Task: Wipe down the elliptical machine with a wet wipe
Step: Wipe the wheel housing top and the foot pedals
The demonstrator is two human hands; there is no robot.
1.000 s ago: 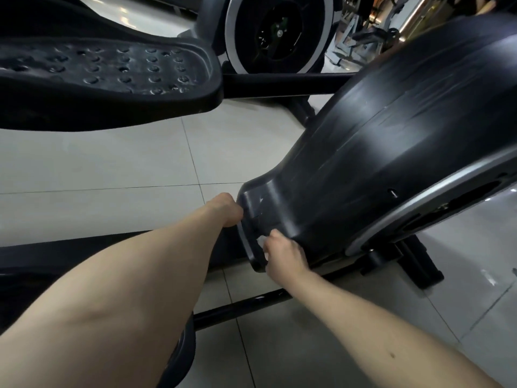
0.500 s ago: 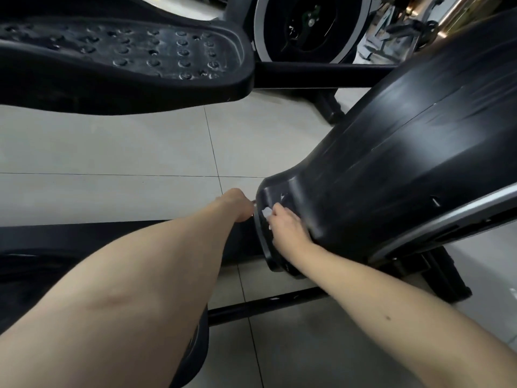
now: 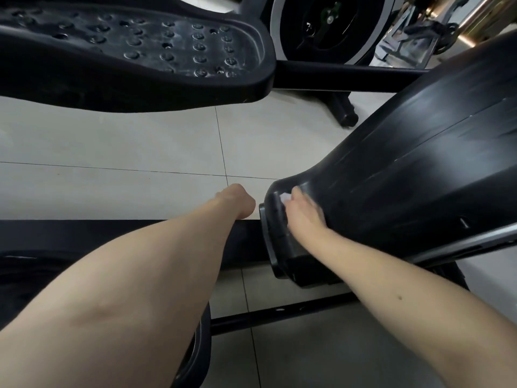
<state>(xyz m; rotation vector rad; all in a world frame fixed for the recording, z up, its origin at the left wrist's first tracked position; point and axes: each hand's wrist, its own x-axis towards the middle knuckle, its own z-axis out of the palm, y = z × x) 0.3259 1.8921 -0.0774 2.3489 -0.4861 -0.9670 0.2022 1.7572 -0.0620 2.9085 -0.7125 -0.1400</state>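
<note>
Head view, looking down; entries as follows.

1. Elliptical machine (image 3: 405,177): black moulded housing, glossy and streaked, filling the right side and narrowing to a rounded end near frame centre.
2. Wet wipe (image 3: 284,198): small white wad on the narrow end of the housing, mostly covered by fingers, with only a corner showing.
3. Right hand (image 3: 303,211): laid on the housing end, fingers close together and bent over the wipe, pressing it to the plastic. The thumb is hidden.
4. Left hand (image 3: 237,201): just beside the housing end, wrist bent and knuckles up, fingers out of sight beyond the wrist. I cannot tell what grip it has, or on what.
5. Foot pedal (image 3: 126,51): black, studded, upper left, raised above the floor.
6. Floor (image 3: 112,152): pale tiles with thin dark joints.
7. Black rail (image 3: 246,239): runs under the left forearm to the housing end.
8. Second machine's flywheel (image 3: 321,26): top centre, silver-rimmed.
</note>
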